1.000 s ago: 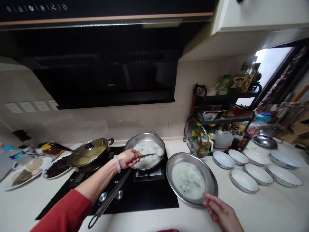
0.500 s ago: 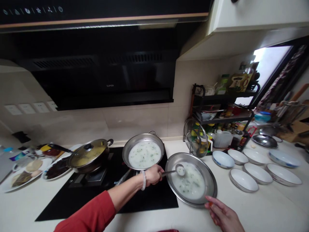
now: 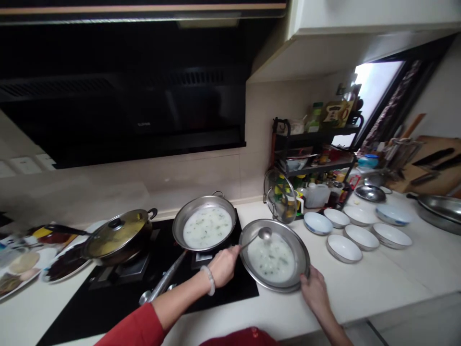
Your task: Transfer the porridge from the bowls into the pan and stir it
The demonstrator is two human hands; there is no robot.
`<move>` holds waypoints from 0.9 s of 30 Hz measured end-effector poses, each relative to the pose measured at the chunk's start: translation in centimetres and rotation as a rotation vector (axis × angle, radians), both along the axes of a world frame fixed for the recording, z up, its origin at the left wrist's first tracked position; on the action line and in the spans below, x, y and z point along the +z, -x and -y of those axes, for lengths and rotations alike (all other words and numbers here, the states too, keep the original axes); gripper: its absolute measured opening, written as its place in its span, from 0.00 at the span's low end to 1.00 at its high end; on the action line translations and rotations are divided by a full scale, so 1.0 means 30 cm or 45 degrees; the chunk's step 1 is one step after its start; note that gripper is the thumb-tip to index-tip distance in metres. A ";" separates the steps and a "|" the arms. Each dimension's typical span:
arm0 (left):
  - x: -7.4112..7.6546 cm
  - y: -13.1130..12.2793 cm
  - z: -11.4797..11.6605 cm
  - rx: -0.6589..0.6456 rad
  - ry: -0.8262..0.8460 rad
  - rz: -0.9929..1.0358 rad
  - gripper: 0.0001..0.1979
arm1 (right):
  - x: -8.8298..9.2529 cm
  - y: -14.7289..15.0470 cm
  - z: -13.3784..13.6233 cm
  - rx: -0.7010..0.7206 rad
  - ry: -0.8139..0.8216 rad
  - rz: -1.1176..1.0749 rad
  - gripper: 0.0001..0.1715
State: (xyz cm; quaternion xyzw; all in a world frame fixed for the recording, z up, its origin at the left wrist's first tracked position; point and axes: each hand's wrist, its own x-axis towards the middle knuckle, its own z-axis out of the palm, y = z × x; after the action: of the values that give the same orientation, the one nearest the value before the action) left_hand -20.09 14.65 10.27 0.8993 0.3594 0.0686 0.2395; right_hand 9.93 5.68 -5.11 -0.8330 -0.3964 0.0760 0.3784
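Note:
My left hand (image 3: 223,266), with a pale beaded bracelet at the wrist, is closed round the handle of a metal ladle (image 3: 265,233). The ladle's bowl hangs over the far side of a wide metal basin (image 3: 301,250). Inside the basin lies a white soup (image 3: 272,262) with green bits. My right hand (image 3: 314,284) grips the basin's near right rim, its thumb side at the edge and the other fingers partly hidden. Left of the basin, a metal pan (image 3: 176,229) on the stove holds similar white soup.
Several bowls (image 3: 344,249) stand on the counter to the right. A lidded pan (image 3: 118,235) sits on the left burner. A glass lid (image 3: 280,196) leans by a spice rack (image 3: 313,168). The pan's long handle (image 3: 163,278) points toward me.
My right hand has come to the basin's rim and taken hold of it. The ladle's bowl has risen from the soup toward the far rim. The view has swung right.

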 end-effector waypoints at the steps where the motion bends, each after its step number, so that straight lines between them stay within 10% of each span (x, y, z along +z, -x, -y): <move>1: 0.008 0.014 -0.002 0.036 -0.028 0.075 0.24 | -0.016 0.012 -0.009 0.010 0.023 0.035 0.28; 18: 0.069 0.488 -0.167 0.799 -0.111 0.069 0.15 | 0.134 0.031 -0.061 -0.031 0.678 -0.024 0.31; 27: 0.037 0.524 -0.215 0.808 -0.084 -0.222 0.14 | 0.135 0.007 -0.072 -0.006 0.705 0.023 0.31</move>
State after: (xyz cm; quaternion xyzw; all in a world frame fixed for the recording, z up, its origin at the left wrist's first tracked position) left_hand -35.82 21.11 11.39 0.7522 0.6385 0.0741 0.1451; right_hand 9.73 7.84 -1.05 -0.9063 -0.3619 0.1732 0.1330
